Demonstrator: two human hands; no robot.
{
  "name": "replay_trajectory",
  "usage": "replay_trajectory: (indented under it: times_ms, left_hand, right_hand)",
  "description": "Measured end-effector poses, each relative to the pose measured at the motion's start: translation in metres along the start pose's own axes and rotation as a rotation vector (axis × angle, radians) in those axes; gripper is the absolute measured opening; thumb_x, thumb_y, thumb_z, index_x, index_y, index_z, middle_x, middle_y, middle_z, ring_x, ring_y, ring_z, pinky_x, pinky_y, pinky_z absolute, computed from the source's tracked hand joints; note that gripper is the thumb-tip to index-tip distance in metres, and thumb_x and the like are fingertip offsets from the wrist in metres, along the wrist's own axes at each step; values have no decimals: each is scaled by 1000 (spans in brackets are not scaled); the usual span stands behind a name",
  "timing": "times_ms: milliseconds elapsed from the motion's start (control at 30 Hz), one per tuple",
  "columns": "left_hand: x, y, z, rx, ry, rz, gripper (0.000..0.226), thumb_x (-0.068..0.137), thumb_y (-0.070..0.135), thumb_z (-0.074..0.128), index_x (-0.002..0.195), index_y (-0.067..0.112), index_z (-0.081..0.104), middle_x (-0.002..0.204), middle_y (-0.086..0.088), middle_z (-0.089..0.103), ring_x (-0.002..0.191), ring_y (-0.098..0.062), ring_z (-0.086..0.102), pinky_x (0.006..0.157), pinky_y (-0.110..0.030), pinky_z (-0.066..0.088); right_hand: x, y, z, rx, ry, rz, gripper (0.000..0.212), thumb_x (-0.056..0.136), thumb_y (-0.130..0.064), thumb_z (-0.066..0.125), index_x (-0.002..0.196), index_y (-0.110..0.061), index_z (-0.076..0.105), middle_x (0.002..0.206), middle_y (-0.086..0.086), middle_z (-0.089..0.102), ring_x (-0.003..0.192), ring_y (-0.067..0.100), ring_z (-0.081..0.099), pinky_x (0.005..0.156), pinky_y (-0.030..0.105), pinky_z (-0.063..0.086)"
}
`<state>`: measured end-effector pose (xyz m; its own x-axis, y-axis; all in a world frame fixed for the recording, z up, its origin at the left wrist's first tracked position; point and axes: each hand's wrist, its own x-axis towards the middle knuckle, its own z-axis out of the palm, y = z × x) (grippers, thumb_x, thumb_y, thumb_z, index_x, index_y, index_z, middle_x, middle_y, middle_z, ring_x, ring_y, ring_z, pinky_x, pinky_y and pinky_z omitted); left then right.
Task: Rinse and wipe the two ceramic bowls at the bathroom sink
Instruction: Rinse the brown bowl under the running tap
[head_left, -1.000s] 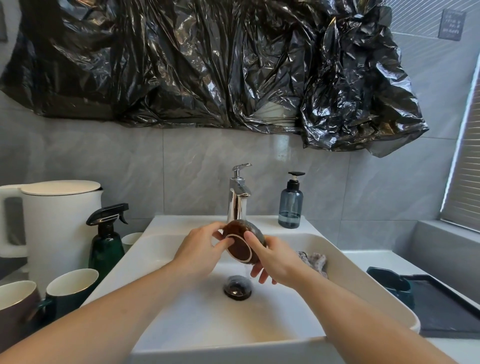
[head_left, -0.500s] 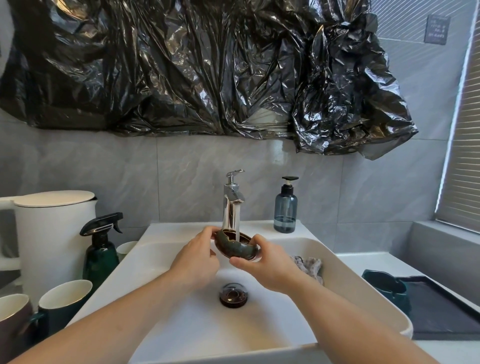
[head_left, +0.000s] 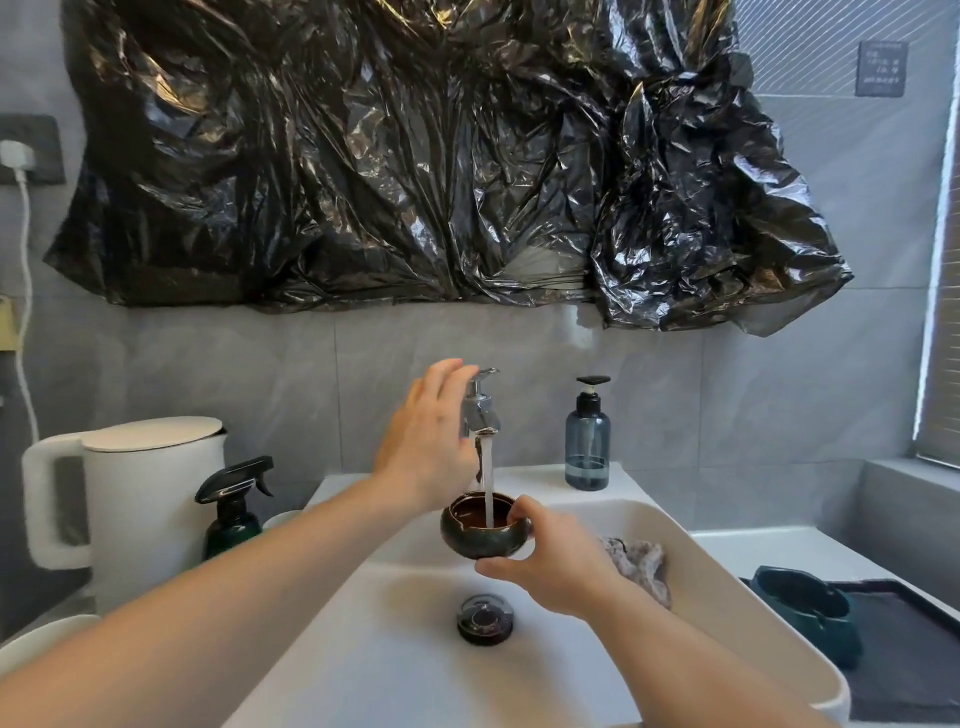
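My right hand (head_left: 558, 564) grips a small dark green ceramic bowl (head_left: 480, 535) with a brown inside, upright above the white sink (head_left: 395, 670). Water streams from the chrome tap (head_left: 480, 415) straight into the bowl. My left hand (head_left: 428, 441) is raised beside the tap, fingers straight and reaching its lever at the top. A second dark green bowl (head_left: 802, 610) lies on a dark tray (head_left: 898, 654) at the right. A grey crumpled cloth (head_left: 639, 569) rests on the sink's right inner wall.
A blue soap dispenser (head_left: 587, 441) stands behind the sink. On the left are a white kettle (head_left: 135, 499), a dark green spray bottle (head_left: 234, 509) and cup rims. The black drain plug (head_left: 485, 621) sits in the basin. Black plastic sheeting (head_left: 415, 156) covers the wall above.
My left hand let go of the bowl and rose to the tap lever. Water now runs. The bowl turned from tilted to upright, held by my right hand alone.
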<state>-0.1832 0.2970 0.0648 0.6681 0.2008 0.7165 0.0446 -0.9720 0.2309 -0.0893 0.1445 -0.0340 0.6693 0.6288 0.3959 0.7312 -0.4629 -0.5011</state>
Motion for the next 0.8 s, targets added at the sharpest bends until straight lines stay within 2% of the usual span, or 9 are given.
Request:
replay_trajectory:
  times_ms: [167,333,500,800]
  left_hand:
    - [41,16,-13,174,-176,12,83,92,14,53,167,22,18,174,4,14,157,-21,19,127,-37,22]
    - [52,23,-4,245,-316,-6,74,96,15,44,166,19,21,173,3,21,156,-22,23,127,-39,22]
    - [44,24,2,201,-303,-38,74,96,12,43,166,20,20,174,4,17,155,-25,26,125,-42,26]
    - [41,25,2,170,-305,-54,75,96,11,42,167,20,19,174,6,15,156,-25,24,125,-43,26]
  right_hand:
    - [-1,-1,-2,-12,-14,-6,50,71,-66,79,97,-38,47,89,-17,60,75,5,54,58,24,40]
    - [-2,-1,-2,-10,-15,14,51,72,-71,75,98,-38,47,87,-16,60,73,3,54,58,25,40]
    - [0,-1,-1,-30,-25,24,57,71,-75,73,103,-35,49,94,-14,63,81,11,59,66,30,48]
    - [-2,-5,-3,-60,-26,17,58,71,-74,74,103,-33,49,89,-13,58,76,13,54,57,27,38]
